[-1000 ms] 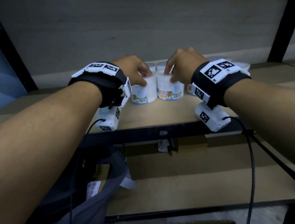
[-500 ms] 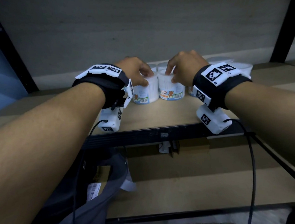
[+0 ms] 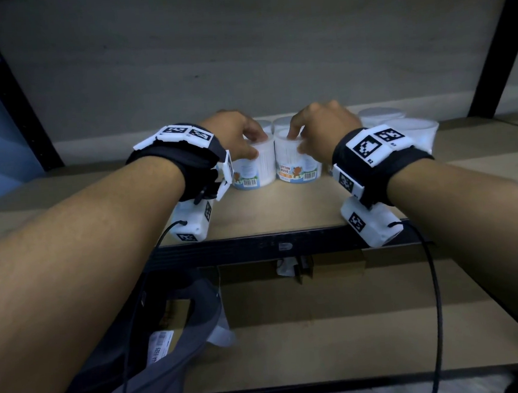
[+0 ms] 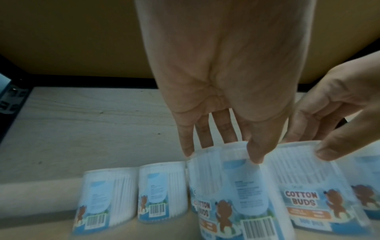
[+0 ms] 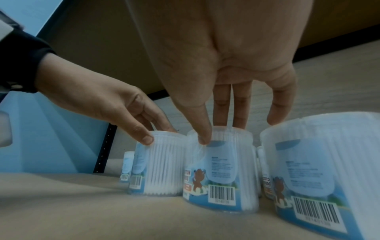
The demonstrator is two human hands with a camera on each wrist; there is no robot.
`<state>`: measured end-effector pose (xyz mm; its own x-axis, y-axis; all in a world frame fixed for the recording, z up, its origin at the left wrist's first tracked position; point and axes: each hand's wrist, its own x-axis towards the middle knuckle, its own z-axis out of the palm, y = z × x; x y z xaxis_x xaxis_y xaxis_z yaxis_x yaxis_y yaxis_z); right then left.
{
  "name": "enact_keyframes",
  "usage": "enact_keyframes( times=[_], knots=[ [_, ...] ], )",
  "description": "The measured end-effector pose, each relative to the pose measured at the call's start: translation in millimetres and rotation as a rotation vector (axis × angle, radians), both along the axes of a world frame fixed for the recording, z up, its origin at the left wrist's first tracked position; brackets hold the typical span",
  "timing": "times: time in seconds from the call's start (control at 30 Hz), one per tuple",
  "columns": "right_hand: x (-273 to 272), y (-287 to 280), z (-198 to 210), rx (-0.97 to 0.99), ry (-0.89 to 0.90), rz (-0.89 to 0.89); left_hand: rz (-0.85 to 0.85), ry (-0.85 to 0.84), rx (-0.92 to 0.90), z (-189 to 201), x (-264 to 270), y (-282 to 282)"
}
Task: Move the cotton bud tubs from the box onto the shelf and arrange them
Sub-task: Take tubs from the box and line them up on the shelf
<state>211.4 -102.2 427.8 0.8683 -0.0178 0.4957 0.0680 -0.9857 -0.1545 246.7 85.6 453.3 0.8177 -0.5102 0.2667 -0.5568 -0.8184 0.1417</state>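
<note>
Two cotton bud tubs stand side by side, touching, near the middle of the shelf. More tubs stand behind them, others to their right.

Cotton bud tubs: at least six on the shelf
Hands: two
Wrist cameras: two

Front tubs nudged slightly back.
</note>
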Motion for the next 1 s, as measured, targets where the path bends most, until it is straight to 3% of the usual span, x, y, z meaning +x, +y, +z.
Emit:
enact_keyframes(
  times=[0.23, 0.37, 0.5, 0.7, 0.83, 1.0],
  knots=[
    [-8, -1, -3, -0.032, 0.090, 0.036, 0.011, -0.012, 0.136, -7, -10, 2],
    [-26, -4, -7, 0.056, 0.117, 0.088, 0.023, 0.049, 0.192, -23, -24, 6],
    [-55, -3, -22, 0.165, -0.003, 0.133, -0.039, 0.022, 0.089, -32, -50, 12],
    [-123, 4, -42, 0.395, -0.113, 0.266, -0.249, -0.160, -0.304, -53, -121, 18],
    [-160, 9, -81, 0.480, -0.014, 0.333, -0.413, 0.056, -0.393, -86, -171, 21],
    [-179, 12, -160, 0.478, 0.469, 0.386, -0.385, 0.660, 0.105, -159, -172, 29]
  ],
)
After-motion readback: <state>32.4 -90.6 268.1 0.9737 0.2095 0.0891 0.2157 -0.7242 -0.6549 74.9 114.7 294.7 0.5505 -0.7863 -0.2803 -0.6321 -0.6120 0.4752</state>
